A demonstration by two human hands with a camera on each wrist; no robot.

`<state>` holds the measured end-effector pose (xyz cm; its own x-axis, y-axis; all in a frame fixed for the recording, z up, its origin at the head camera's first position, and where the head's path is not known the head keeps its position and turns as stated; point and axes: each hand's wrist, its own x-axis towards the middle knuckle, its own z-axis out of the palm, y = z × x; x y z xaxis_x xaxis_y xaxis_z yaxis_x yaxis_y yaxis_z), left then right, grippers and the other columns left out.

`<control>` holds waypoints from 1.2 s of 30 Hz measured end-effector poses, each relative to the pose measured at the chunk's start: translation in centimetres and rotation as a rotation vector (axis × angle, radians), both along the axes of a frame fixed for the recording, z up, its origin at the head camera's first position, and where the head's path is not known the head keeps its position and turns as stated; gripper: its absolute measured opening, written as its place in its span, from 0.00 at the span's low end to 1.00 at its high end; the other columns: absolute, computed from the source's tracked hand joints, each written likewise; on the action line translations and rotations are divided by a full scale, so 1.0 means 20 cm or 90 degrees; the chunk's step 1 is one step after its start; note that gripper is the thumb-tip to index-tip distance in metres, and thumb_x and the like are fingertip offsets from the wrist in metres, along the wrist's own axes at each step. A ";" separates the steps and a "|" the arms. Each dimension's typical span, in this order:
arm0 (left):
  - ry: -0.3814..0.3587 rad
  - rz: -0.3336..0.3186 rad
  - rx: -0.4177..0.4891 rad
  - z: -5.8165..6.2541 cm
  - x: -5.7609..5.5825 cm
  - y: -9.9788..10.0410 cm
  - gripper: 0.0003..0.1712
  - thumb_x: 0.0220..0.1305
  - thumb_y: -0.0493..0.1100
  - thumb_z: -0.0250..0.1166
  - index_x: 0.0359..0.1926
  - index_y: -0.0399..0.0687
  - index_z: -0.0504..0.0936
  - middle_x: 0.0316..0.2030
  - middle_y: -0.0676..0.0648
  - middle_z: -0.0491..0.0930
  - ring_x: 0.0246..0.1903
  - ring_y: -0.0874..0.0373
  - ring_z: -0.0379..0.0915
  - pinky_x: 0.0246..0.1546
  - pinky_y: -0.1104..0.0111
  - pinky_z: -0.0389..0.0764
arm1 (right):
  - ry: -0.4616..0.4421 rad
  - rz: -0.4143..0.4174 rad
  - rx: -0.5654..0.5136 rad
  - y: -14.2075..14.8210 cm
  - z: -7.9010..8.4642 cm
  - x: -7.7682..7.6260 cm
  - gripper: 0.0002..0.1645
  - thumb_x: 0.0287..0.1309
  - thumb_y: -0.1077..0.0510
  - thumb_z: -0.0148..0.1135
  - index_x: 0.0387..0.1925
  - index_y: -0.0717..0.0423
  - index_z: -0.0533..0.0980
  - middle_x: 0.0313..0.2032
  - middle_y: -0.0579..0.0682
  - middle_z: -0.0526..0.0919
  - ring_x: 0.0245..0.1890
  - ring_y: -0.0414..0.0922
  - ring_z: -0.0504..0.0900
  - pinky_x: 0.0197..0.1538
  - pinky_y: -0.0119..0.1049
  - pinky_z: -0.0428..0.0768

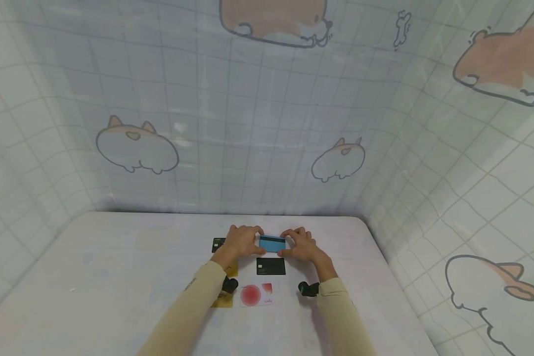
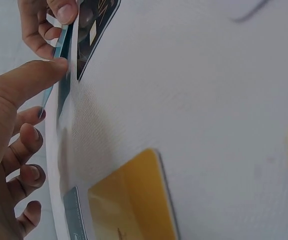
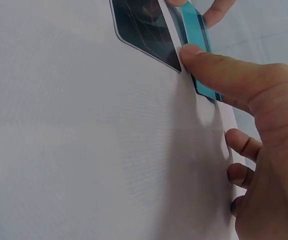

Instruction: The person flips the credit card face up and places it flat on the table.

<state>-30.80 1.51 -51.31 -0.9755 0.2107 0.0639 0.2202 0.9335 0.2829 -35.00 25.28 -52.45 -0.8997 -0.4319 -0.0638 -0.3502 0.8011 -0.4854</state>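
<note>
Both hands hold a blue card (image 1: 272,244) with a dark stripe near the far side of the table. My left hand (image 1: 244,241) pinches its left end between thumb and forefinger; the other fingers are loosely bent. At the opposite end, my right hand (image 1: 300,244) pinches the card the same way. In the right wrist view the blue card (image 3: 197,40) is tilted up from the cloth. Directly in front of it lies a black card (image 1: 270,266) with a light chip.
A white card with a red circle (image 1: 250,295) lies nearer me. To the left, a dark card (image 1: 218,244) and gold cards (image 1: 223,300) form a column, partly hidden by my left arm. The white table (image 1: 115,277) meets tiled-pattern curtains behind and to the right.
</note>
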 end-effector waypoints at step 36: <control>-0.036 -0.082 0.072 0.04 0.15 0.04 0.37 0.57 0.63 0.73 0.65 0.58 0.76 0.25 0.60 0.75 0.30 0.63 0.71 0.44 0.54 0.65 | -0.094 0.137 -0.371 -0.04 0.10 0.16 0.30 0.61 0.57 0.69 0.59 0.49 0.65 0.60 0.51 0.77 0.64 0.52 0.74 0.63 0.59 0.70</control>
